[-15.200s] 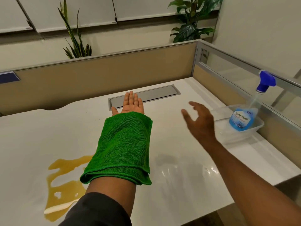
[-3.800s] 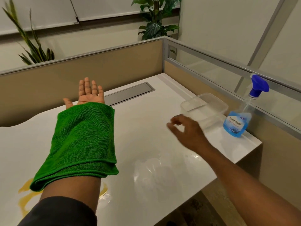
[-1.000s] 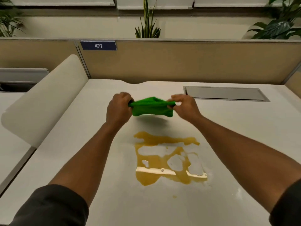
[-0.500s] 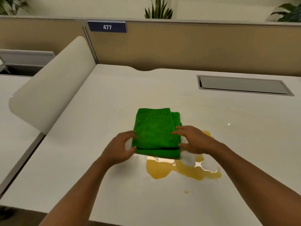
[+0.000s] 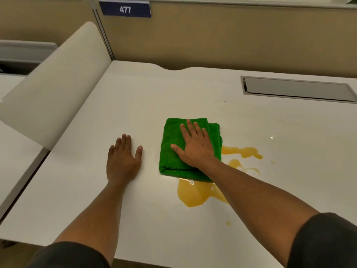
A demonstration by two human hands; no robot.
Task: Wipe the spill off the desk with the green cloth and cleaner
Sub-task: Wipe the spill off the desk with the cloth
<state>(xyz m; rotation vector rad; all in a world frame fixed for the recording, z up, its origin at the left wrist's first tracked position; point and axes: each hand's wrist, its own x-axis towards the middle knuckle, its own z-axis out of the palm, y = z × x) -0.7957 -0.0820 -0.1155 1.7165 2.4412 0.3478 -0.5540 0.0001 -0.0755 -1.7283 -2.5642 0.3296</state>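
A folded green cloth [image 5: 172, 144] lies on the white desk [image 5: 135, 97], over the upper left part of a yellow-orange spill [image 5: 195, 194]. My right hand [image 5: 195, 147] is flat on top of the cloth, fingers spread, pressing it down. Spill streaks show to the right of the cloth and a larger puddle lies in front of it, partly under my right forearm. My left hand [image 5: 123, 159] rests palm down on the bare desk, left of the cloth and not touching it. The cleaner bottle is not in view.
A grey cable tray lid [image 5: 297, 89] is set into the desk at the back right. A white curved side divider [image 5: 50, 89] stands along the left edge. A tan partition with a blue sign [image 5: 125, 9] reading 477 closes the back.
Both hands were at the sides of the cloth half a second ago. Now my right hand lies on top of it and my left hand has moved off to the left onto the desk.
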